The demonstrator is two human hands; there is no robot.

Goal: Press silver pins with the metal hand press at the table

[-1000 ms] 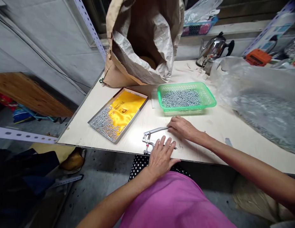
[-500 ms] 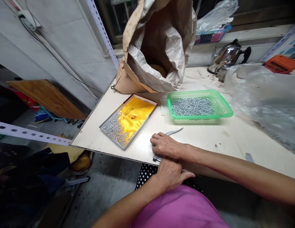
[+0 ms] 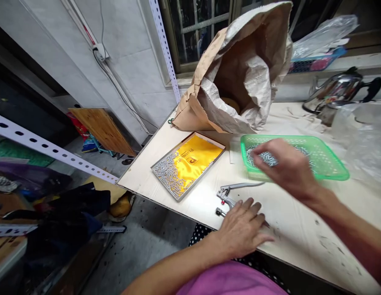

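My left hand (image 3: 244, 225) lies over the lower handle of a silver hand plier (image 3: 229, 200), fingers stretched and spread on it. The plier rests on the table by its front edge, with a spring, a small red part and its other handle showing. Motion blurs my right hand (image 3: 284, 164), raised over a green plastic basket (image 3: 332, 164) of small metal screw-like pieces (image 3: 268, 157). Its fingers are curled in toward the thumb; anything between them is too blurred to make out. A shallow tray (image 3: 221, 148) with yellow cloth holds more such pieces (image 3: 169, 174) on the left.
Behind the tray stands a large open paper sack (image 3: 193, 110). A metal kettle (image 3: 334, 92) and a clear plastic bag (image 3: 359, 135) are at the back right. The table's left edge borders a perforated metal post (image 3: 166, 45). Small dark bits lie on the table at right.
My right hand has lifted off the plier and moved over the green basket. My left hand has shifted slightly, with its fingers spread on the handle. The view has swung left.
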